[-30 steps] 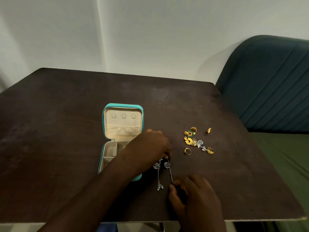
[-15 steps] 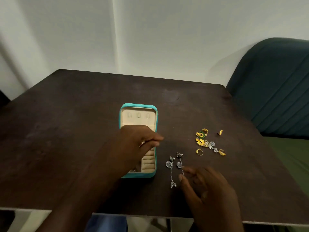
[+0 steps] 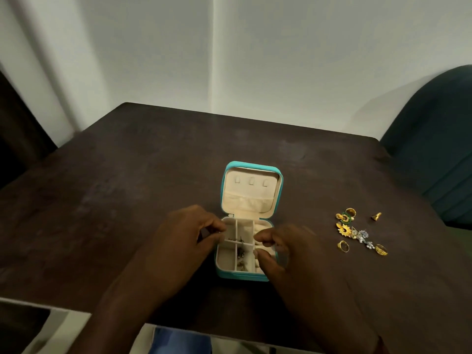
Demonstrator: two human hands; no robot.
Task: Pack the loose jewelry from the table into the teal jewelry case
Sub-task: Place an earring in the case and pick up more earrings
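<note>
My left hand point(image 3: 189, 238) curls its fingers at the left wall of the teal jewelry case point(image 3: 242, 276), which sits open on the table point(image 3: 127, 200). I cannot tell what they pinch. My right hand point(image 3: 288, 249) is blurred over the compartments with fingers nearly together, grip equally unclear. A hasty nudge could jolt the case. The loose jewelry point(image 3: 357, 232) lies well to the right, where my wrist might scatter it.

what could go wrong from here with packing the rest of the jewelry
1. The dark drop earrings lie in the middle compartments of the teal case, seemingly across a divider, so their chains may snag or tangle.
2. The left hand and right hand both crowd the case, and a nudge could shift it.
3. The loose pile sits heaped together, so lifting one piece may drag others.
</note>
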